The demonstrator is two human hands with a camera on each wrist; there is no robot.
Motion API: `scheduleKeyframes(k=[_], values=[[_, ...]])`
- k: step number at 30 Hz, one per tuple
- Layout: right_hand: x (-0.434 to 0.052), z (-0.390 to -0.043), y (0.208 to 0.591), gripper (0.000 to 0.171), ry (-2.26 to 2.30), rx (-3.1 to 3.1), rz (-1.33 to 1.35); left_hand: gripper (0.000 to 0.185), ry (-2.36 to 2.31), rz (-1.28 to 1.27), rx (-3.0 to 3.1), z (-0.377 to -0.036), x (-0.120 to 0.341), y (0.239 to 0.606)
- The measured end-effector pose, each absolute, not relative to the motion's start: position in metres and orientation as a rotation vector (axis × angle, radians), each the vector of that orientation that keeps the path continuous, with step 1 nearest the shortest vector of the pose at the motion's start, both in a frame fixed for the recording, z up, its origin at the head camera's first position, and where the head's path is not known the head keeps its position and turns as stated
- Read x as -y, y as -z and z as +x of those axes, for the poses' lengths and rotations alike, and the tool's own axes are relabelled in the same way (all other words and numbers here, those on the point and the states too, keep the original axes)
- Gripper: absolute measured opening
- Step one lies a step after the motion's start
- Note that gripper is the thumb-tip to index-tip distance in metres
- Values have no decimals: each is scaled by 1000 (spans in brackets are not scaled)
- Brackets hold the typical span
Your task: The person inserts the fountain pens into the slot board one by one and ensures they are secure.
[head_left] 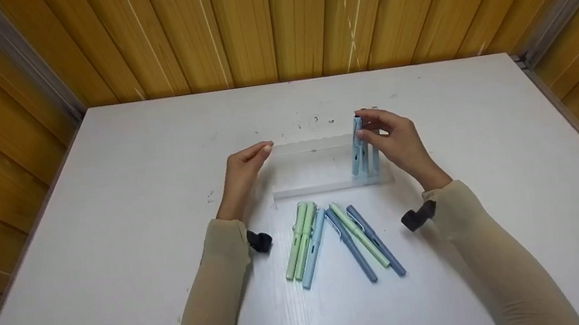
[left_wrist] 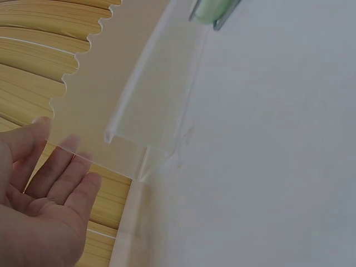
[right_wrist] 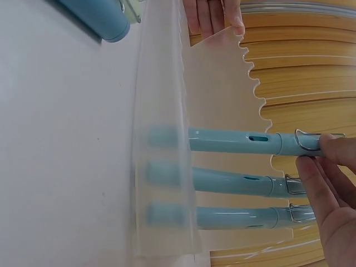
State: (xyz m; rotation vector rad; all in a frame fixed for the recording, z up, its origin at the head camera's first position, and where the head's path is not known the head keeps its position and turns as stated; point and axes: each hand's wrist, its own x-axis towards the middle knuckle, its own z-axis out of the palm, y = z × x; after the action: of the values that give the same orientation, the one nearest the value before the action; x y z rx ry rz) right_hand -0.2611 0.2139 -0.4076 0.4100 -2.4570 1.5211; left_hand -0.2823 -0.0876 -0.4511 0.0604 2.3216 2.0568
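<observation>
Three light-blue pens (right_wrist: 239,181) racked; six pens (head_left: 314,248) on the bench (head_left: 107,239) seemingly remain.
Right hand (head_left: 398,140) pinches the leftmost pen (right_wrist: 231,141) toward the clear rack's (head_left: 307,168) right edge; left hand (head_left: 244,170) grips its top-left corner.

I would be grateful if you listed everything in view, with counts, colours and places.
Stand: one, clear, on the table
Pens in the stand: three, light blue, at its right end
Green pens: three, light green, on the table; two together, one between the dark blue pens
Loose blue pen: one, light blue, beside the green pair
Dark blue pens: two, dark blue, on the table
Table: one, white, beneath
Wall panels: several, yellow-brown, back and sides
Posts: two, grey, back corners
Cameras: two, black, one per wrist
Sleeves: two, beige, on the arms
Left hand: one, at the stand's left edge
Right hand: one, pinching a stand pen
</observation>
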Motion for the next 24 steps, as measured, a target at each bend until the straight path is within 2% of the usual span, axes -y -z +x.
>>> scheduleKeyframes(k=[24], values=[[-218, -259, 395, 40, -989, 2499, 649, 34, -2008, 35, -2365, -282, 87, 449]])
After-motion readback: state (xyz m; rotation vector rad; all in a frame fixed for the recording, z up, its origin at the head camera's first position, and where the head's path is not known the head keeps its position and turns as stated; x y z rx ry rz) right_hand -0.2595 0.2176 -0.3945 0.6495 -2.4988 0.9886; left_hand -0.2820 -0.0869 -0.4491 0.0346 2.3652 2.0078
